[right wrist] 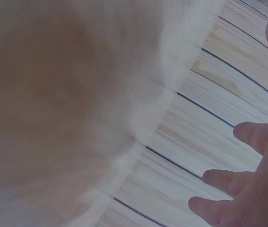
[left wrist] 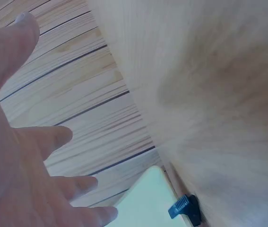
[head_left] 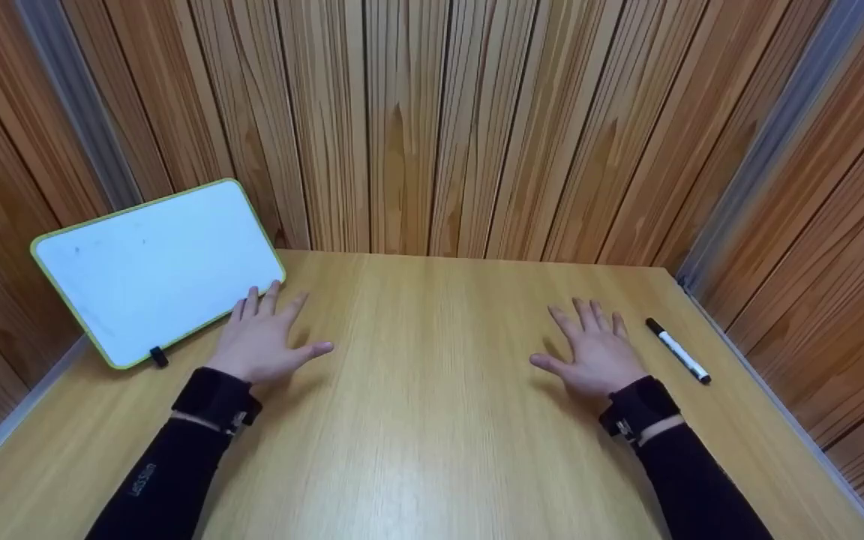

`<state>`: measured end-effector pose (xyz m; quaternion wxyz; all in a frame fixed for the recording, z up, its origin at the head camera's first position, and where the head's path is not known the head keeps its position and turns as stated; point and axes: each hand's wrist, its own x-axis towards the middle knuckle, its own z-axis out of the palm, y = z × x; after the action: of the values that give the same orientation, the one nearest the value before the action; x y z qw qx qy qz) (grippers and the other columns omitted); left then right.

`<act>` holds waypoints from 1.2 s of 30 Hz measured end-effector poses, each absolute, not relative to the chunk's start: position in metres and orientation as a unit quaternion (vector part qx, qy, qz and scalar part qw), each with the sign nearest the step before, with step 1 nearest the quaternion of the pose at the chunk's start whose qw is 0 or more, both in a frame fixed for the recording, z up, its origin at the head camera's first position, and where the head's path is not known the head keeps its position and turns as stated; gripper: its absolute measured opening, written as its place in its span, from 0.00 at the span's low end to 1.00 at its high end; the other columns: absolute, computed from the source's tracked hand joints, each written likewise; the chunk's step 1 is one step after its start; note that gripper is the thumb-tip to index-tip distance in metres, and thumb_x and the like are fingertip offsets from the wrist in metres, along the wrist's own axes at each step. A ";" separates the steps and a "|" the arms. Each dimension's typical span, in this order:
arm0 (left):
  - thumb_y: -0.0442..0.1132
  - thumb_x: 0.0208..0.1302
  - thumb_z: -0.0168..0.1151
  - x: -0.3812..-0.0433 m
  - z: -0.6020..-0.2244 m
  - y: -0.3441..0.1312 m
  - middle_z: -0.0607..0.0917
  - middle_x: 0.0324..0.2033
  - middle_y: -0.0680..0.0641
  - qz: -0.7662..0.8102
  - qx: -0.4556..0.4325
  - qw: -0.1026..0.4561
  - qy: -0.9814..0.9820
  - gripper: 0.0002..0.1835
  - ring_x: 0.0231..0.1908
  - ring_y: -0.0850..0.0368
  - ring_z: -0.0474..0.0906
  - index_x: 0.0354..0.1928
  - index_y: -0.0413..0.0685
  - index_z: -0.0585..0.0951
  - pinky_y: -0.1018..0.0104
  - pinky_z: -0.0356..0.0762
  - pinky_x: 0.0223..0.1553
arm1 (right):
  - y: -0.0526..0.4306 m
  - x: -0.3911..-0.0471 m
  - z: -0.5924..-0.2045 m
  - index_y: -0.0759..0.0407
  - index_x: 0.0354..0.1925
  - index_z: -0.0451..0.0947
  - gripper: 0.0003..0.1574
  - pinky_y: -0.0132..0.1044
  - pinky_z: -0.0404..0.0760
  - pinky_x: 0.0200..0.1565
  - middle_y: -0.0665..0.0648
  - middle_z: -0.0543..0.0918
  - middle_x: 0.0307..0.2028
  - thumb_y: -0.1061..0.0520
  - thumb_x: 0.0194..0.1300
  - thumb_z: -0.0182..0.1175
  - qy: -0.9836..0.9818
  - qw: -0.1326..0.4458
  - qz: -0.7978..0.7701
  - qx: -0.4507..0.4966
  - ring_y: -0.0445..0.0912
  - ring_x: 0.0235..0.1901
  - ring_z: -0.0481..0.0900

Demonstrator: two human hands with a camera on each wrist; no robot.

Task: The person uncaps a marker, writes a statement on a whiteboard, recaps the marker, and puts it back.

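With fingers spread, my left hand (head_left: 259, 345) is held over the table at the lower right corner of a whiteboard (head_left: 162, 270); whether it touches the board I cannot tell. The whiteboard has a yellow-green rim and leans at the left, with a small black clip (head_left: 159, 356) on its lower edge. In the left wrist view the clip (left wrist: 185, 208) and a corner of the board (left wrist: 148, 203) appear below the fingers. My right hand (head_left: 598, 361), also spread and holding nothing, is left of a black-capped white marker (head_left: 678, 351) lying on the table.
The wooden table (head_left: 432, 390) stretches between both hands. Wood-plank walls (head_left: 402, 127) close it in at the back and on both sides, with grey strips (head_left: 777, 127) in the corners.
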<state>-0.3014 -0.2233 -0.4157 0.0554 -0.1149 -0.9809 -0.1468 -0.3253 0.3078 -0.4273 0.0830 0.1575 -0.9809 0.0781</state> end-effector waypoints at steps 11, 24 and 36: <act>0.82 0.77 0.46 -0.303 -0.401 -0.270 0.47 0.84 0.18 -0.203 -0.060 0.120 -0.970 0.64 0.81 0.16 0.48 0.90 0.38 0.41 0.24 0.51 0.80 | 0.265 -0.342 -0.427 0.53 0.89 0.57 0.67 0.78 0.44 0.80 0.75 0.54 0.85 0.15 0.73 0.57 -0.974 0.081 0.102 0.188 0.76 0.84 0.48; 0.69 0.82 0.55 -0.293 -0.400 -0.313 0.43 0.86 0.23 -0.288 0.045 0.276 -0.916 0.56 0.85 0.24 0.38 0.88 0.31 0.47 0.23 0.50 0.80 | 0.194 -0.354 -0.425 0.49 0.91 0.53 0.67 0.72 0.43 0.83 0.72 0.54 0.87 0.15 0.73 0.57 -0.960 0.049 0.150 0.232 0.71 0.86 0.49; 0.67 0.79 0.60 -0.284 -0.410 -0.346 0.36 0.88 0.32 -0.314 0.171 0.353 -0.865 0.59 0.87 0.40 0.22 0.90 0.38 0.41 0.39 0.34 0.87 | 0.132 -0.358 -0.426 0.47 0.92 0.48 0.68 0.66 0.44 0.85 0.70 0.52 0.87 0.13 0.73 0.53 -0.948 0.004 0.173 0.268 0.67 0.86 0.49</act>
<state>-0.2838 -0.3459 -0.4097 0.3530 0.1709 -0.8647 -0.3138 -0.3580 0.1318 -0.4256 0.0037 0.2683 -0.9476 0.1733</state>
